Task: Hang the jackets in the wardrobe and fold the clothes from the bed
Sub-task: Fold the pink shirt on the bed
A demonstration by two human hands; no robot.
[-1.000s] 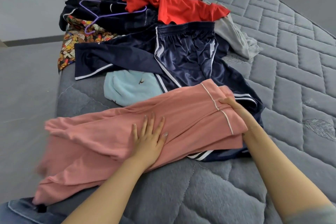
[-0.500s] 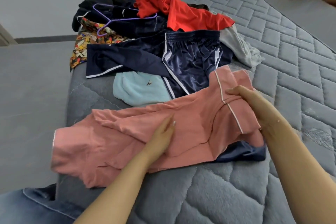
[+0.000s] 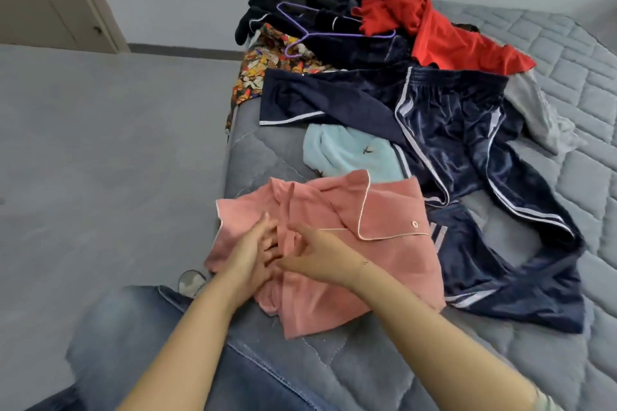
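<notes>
my left hand lies flat on the pink pyjama top, right hand pinching its fabric beside it, mid-fold at the near edge of the bed, next probably one more fold with the rest of the pile untouched

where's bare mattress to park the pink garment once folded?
Bare mattress runs along the right, beyond the grey garment and navy shorts; a smaller patch lies left of the light blue top. The far end is piled with clothes.
</notes>
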